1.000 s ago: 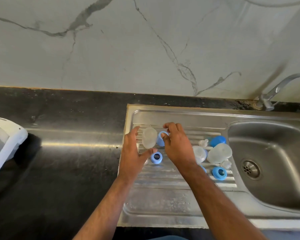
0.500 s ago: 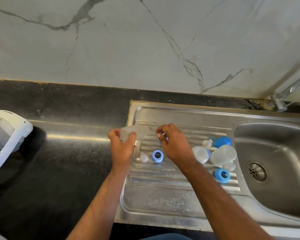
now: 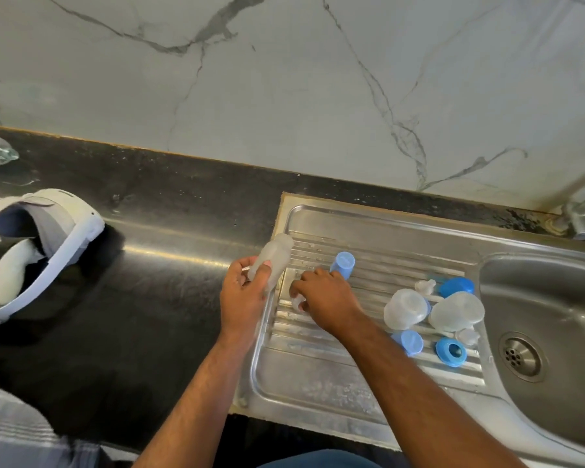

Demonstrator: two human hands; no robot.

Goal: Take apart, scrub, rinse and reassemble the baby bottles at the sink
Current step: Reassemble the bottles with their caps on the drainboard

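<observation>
Head view. The drainboard (image 3: pixel 318 376) of the steel sink serves as landmark. At its left edge, the left hand (image 3: pixel 244 298) grips a frosted bottle body (image 3: pixel 272 260), fingers and thumb curled round its lower part; the bottle tilts with its far end up and away, over the board's upper-left corner. Just to the right of it, above the ribbed area, the right hand (image 3: pixel 325 298) reaches down with fingers curled over a small clear teat (image 3: pixel 298 304) lying on the ribs; whether the fingers already pinch it or only touch it cannot be told. A blue collar ring (image 3: pixel 342 263) stands on the ribs just beyond the right hand's knuckles. Toward the board's right end, next to the basin (image 3: pixel 554 319), lie the remaining parts: two frosted bottles or caps (image 3: pixel 406 309), blue rings (image 3: pixel 450 351), a blue cap (image 3: pixel 456 286) and small clear teats, all loose and separate. A white headset (image 3: pixel 41 244) rests on the dark counter, well left of the board.

Stage of task, as judged: the bottles are fully taken apart, and water drops on the board suggest washing is done. Reassembly appears to be under way on the first bottle; the other sets are still unassembled.
</observation>
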